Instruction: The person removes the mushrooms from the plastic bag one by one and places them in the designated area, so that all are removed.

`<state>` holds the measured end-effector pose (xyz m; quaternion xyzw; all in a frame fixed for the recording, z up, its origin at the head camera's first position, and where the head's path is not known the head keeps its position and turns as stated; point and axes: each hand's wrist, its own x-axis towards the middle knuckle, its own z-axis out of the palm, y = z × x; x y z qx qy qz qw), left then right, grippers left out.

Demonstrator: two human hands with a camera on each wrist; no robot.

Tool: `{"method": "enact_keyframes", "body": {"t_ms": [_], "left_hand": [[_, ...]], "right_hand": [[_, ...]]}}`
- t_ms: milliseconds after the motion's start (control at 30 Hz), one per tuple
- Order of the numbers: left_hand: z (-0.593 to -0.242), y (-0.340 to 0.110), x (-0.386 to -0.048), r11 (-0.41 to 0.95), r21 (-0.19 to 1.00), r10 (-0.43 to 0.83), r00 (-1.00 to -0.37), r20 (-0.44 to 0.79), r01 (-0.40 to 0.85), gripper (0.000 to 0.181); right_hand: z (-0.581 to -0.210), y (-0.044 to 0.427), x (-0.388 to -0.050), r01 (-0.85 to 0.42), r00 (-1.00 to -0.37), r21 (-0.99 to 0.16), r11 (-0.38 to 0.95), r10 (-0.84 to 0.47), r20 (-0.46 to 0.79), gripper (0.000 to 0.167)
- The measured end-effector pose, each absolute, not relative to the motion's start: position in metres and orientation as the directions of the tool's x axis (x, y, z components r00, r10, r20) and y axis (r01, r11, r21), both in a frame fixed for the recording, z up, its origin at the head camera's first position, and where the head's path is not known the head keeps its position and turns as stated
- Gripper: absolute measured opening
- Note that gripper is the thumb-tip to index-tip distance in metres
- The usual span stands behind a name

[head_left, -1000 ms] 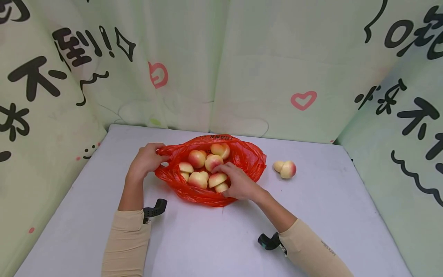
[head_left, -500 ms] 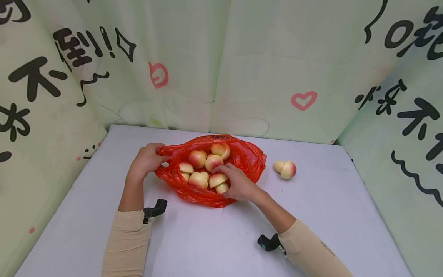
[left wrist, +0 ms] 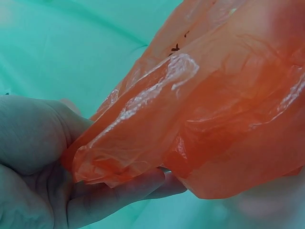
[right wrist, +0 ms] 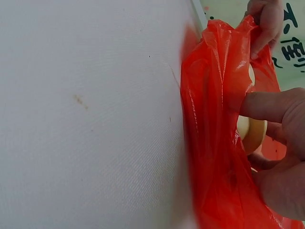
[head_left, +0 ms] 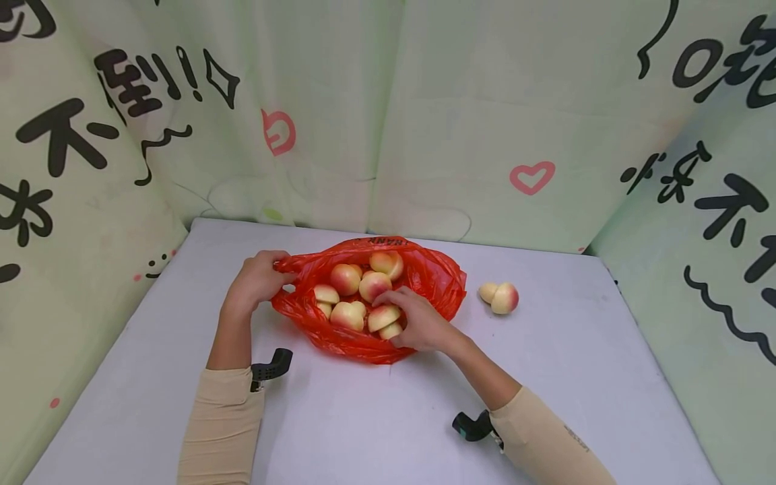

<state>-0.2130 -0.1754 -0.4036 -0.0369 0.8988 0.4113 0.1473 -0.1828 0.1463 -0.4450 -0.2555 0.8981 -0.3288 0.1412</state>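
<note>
A red plastic bag [head_left: 433, 276] lies wide-mouthed on the table, holding several pale yellow and pink mushroom-shaped pieces [head_left: 345, 278]. My left hand [head_left: 257, 277] pinches the bag's left edge; in the left wrist view the hand [left wrist: 43, 162] has thumb and fingers on the thin film [left wrist: 143, 138]. My right hand [head_left: 421, 323] reaches in at the front right, thumb and fingers curled round a mushroom-shaped piece [head_left: 384, 318]. The right wrist view shows that hand [right wrist: 286, 143] at the bag's rim, a pale piece [right wrist: 255, 134] between its fingers.
Another mushroom-shaped piece [head_left: 504, 298] lies on the white table [head_left: 364, 431] to the right of the bag. Behind the table hangs a pale green curtain [head_left: 448, 121] with black characters and red drawings. A black device [head_left: 273, 364] is on each wrist.
The piece at my right fingers has shifted very slightly to the right within the bag. My left hand keeps its hold on the bag's edge.
</note>
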Motion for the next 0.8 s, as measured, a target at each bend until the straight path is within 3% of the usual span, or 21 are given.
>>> {"method": "enact_keyframes", "body": {"t_ms": [800], "left_hand": [[-0.4034,-0.1747,-0.2126,0.656,0.731,0.052,-0.955,-0.292,-0.188,0.041]], "right_hand": [[-0.4442,0.1455,-0.1811,-0.356,-0.833,-0.668,0.654,-0.546,-0.090,0.056]]}}
